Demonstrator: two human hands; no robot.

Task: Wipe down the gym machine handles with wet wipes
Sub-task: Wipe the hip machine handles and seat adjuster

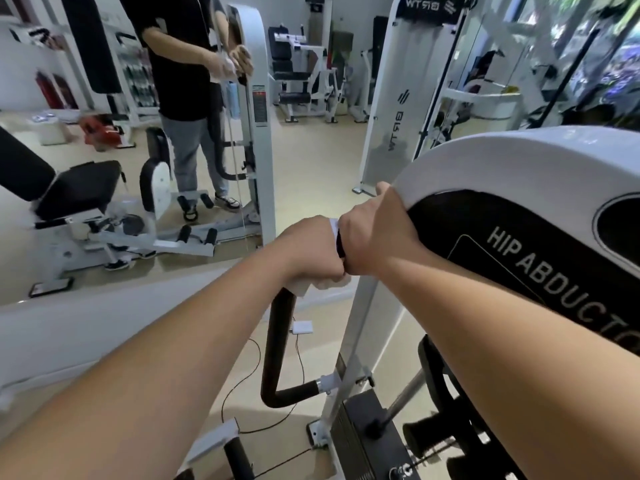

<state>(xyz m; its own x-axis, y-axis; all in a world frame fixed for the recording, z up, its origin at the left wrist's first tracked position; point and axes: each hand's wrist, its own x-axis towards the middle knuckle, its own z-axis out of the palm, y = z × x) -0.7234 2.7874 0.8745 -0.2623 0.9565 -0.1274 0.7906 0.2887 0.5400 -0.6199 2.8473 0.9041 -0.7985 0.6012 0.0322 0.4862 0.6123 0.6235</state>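
A black padded handle curves up from the white frame of the hip abductor machine. My left hand is closed around the handle's upper part with a white wet wipe wrapped under its fingers; the wipe's edge also shows at the top of the fist. My right hand grips the handle just beyond, touching the left hand, right under the machine's white shroud. The handle's top end is hidden by both hands.
A wall mirror ahead reflects a person standing at the machine, a black seat and other gym gear. Below lie the weight stack, a thin black cable and a small white box on the beige floor.
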